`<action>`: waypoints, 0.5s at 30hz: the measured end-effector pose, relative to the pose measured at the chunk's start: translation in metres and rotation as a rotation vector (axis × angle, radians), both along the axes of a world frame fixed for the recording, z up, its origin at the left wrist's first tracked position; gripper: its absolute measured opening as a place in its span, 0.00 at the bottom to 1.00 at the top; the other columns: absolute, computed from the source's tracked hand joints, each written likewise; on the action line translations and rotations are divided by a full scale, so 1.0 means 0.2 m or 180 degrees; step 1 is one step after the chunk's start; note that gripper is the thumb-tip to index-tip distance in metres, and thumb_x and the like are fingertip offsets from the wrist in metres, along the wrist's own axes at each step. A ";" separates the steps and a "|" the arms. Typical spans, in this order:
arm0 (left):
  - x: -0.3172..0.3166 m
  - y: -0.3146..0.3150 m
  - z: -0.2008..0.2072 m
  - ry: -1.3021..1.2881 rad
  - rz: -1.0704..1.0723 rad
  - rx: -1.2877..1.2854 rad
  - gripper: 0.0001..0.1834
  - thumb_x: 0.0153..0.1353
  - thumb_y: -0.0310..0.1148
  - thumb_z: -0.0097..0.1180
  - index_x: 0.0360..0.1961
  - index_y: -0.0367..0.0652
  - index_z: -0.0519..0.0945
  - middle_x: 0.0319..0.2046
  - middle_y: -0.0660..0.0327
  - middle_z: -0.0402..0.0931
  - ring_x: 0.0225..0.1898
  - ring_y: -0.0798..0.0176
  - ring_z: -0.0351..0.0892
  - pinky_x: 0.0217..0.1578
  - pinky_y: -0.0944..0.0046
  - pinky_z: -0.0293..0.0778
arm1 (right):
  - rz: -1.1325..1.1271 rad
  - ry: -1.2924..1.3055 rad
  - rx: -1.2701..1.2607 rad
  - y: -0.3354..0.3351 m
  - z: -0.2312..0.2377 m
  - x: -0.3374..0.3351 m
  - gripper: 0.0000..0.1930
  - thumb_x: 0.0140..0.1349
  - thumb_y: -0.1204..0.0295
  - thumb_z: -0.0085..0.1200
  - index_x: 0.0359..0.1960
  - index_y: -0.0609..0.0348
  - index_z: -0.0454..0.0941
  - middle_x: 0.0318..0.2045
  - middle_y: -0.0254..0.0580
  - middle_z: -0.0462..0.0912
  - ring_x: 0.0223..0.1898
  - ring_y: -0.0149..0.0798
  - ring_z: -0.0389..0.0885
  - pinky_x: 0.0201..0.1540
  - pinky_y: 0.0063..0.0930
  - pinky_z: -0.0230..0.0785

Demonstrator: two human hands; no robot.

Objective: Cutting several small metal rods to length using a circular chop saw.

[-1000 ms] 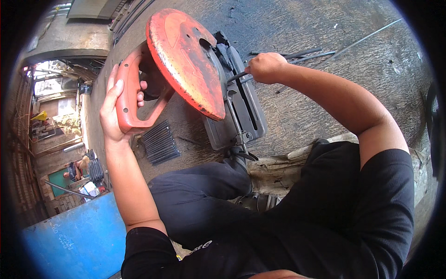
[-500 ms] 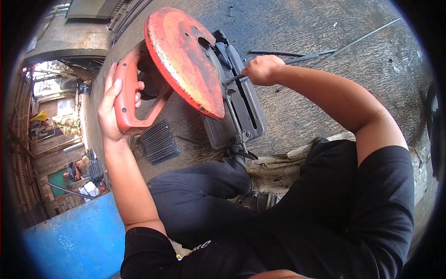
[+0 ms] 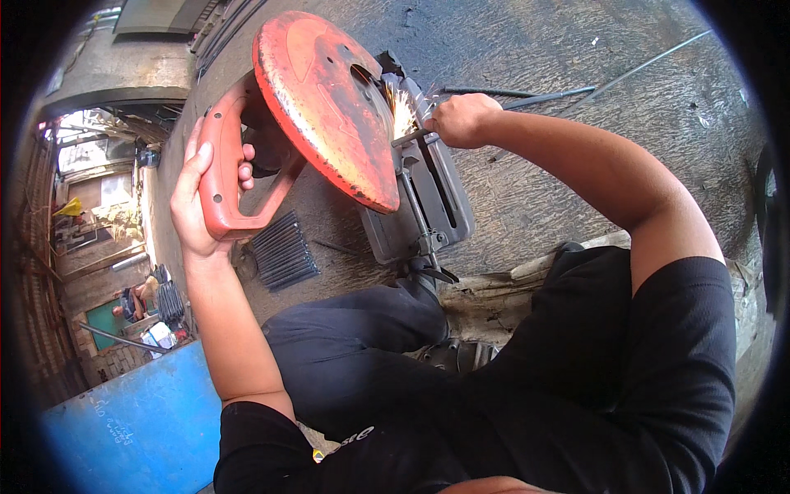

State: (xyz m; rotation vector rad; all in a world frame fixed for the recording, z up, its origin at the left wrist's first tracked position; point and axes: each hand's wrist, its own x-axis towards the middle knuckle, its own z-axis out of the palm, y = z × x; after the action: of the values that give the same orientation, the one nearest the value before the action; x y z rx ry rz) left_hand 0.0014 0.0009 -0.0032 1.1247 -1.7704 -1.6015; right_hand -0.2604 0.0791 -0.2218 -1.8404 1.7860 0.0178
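My left hand [image 3: 197, 189] is wrapped around the red handle of a cut-off saw [image 3: 329, 107], whose worn, round red guard hides most of the blade. In my right hand [image 3: 462, 121] is a thin dark metal rod [image 3: 410, 138], gripped close to the saw. The rod lies across the grey saw base [image 3: 436, 189], and its far end runs behind the guard. Bright sparks [image 3: 401, 113] spray out beside the guard, just left of my right fingers. A clamp screw [image 3: 418, 206] runs along the base.
A neat row of short cut rods [image 3: 284, 251] lies on the floor left of the base. Longer rods [image 3: 547, 95] stretch away to the right. A blue panel [image 3: 132, 420] stands at lower left. Farther off at left, a person [image 3: 130, 303] is near a green surface.
Sparks have appeared between the guard and my right hand. The saw's handle and guard have shifted slightly left with my left hand, and my right hand has moved very slightly.
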 end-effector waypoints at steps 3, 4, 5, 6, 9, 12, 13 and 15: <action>0.00 0.00 0.00 -0.0008 0.0010 -0.0003 0.33 0.65 0.42 0.46 0.68 0.39 0.56 0.41 0.48 0.74 0.30 0.65 0.73 0.31 0.69 0.73 | 0.0054 0.0030 0.0047 0.01 0.03 0.00 0.18 0.67 0.62 0.38 0.51 0.46 0.79 0.48 0.48 0.81 0.51 0.50 0.80 0.52 0.45 0.72; 0.00 0.00 0.00 -0.0011 0.0027 -0.0002 0.33 0.65 0.42 0.46 0.68 0.39 0.56 0.41 0.48 0.74 0.30 0.65 0.74 0.31 0.69 0.73 | -0.0016 -0.0072 0.0038 0.02 0.04 0.00 0.19 0.68 0.61 0.37 0.51 0.47 0.79 0.48 0.49 0.81 0.51 0.50 0.80 0.53 0.45 0.71; 0.00 0.00 0.00 -0.0011 0.0027 -0.0001 0.33 0.65 0.42 0.46 0.68 0.39 0.56 0.41 0.48 0.74 0.30 0.65 0.74 0.31 0.69 0.73 | -0.0088 -0.0174 0.0030 0.03 0.04 0.00 0.20 0.69 0.59 0.37 0.51 0.49 0.79 0.48 0.50 0.81 0.51 0.51 0.79 0.53 0.45 0.71; 0.00 0.00 0.00 -0.0019 0.0020 0.0002 0.33 0.65 0.42 0.46 0.68 0.39 0.56 0.41 0.48 0.74 0.30 0.65 0.74 0.31 0.69 0.73 | -0.0088 -0.0175 0.0031 0.03 0.04 0.00 0.20 0.69 0.59 0.37 0.51 0.49 0.79 0.48 0.50 0.81 0.51 0.51 0.79 0.53 0.45 0.71; -0.03 0.02 0.00 0.0003 0.0110 -0.0033 0.32 0.65 0.42 0.46 0.67 0.39 0.57 0.41 0.48 0.74 0.29 0.65 0.74 0.31 0.69 0.73 | -0.0239 -0.0300 0.0066 0.03 0.00 0.01 0.22 0.70 0.55 0.35 0.50 0.54 0.79 0.48 0.52 0.81 0.52 0.52 0.79 0.54 0.44 0.70; -0.02 0.01 0.00 -0.0012 0.0100 -0.0040 0.32 0.65 0.42 0.46 0.67 0.39 0.57 0.41 0.48 0.74 0.29 0.65 0.74 0.32 0.69 0.73 | -0.0324 -0.0279 -0.0176 0.02 -0.03 0.01 0.20 0.71 0.55 0.37 0.48 0.49 0.81 0.41 0.54 0.83 0.46 0.54 0.81 0.49 0.46 0.71; -0.01 0.01 0.00 -0.0055 -0.0003 -0.0002 0.32 0.65 0.42 0.46 0.67 0.39 0.57 0.41 0.48 0.74 0.29 0.65 0.74 0.32 0.69 0.74 | -0.0336 -0.0291 -0.0172 0.02 -0.04 0.01 0.20 0.71 0.55 0.37 0.48 0.49 0.81 0.41 0.54 0.83 0.46 0.54 0.81 0.50 0.46 0.71; -0.01 0.01 0.01 -0.0078 0.0006 -0.0008 0.32 0.65 0.42 0.46 0.67 0.39 0.57 0.40 0.48 0.74 0.29 0.65 0.74 0.32 0.69 0.74 | -0.0344 -0.0304 -0.0169 0.02 -0.02 0.01 0.20 0.71 0.55 0.37 0.48 0.49 0.81 0.41 0.54 0.83 0.46 0.54 0.81 0.50 0.46 0.71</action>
State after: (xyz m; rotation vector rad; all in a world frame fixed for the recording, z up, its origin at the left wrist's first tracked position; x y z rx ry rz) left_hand -0.0005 0.0027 -0.0009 1.1490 -1.7859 -1.5902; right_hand -0.2583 0.0838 -0.2262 -1.7481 1.8322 -0.1574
